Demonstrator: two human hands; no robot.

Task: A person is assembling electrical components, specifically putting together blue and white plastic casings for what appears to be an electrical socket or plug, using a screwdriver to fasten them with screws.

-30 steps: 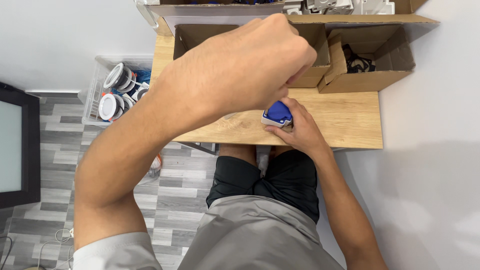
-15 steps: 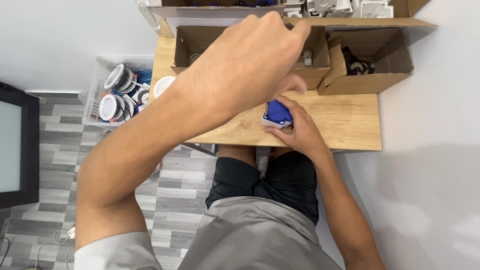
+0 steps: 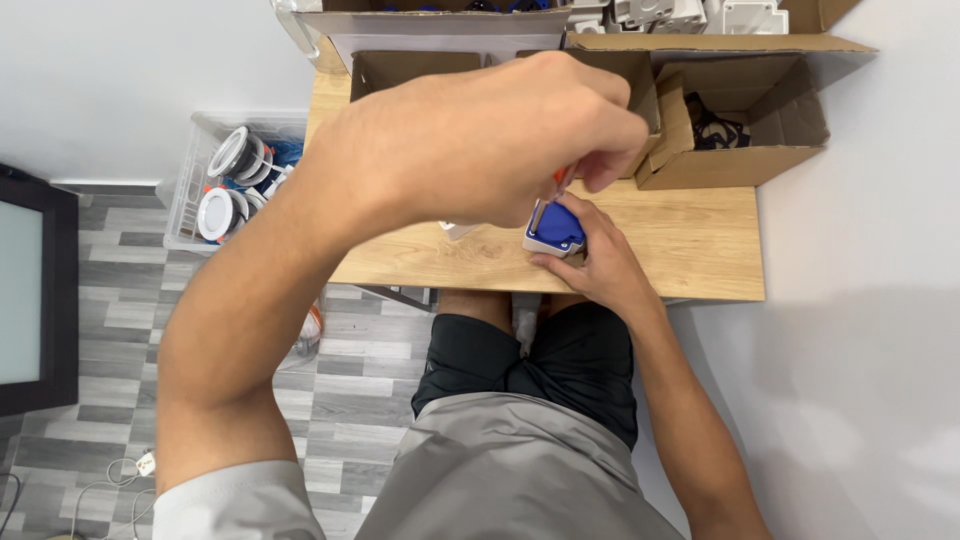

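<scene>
Centre frame, on the pale wooden bench (image 3: 680, 250): two hands work a small blue-and-white square plastic part (image 3: 553, 229).
Right hand (image 3: 598, 262) pins it down in a closed grip; left hand (image 3: 490, 140) pinches a thin orange-handled tool (image 3: 556, 186) onto it.

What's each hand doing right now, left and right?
Left hand: closed around a thin orange-handled tool, tip at the small blue-and-white block.
Right hand: grip closed on that block, steadying it on the wooden table.
</scene>
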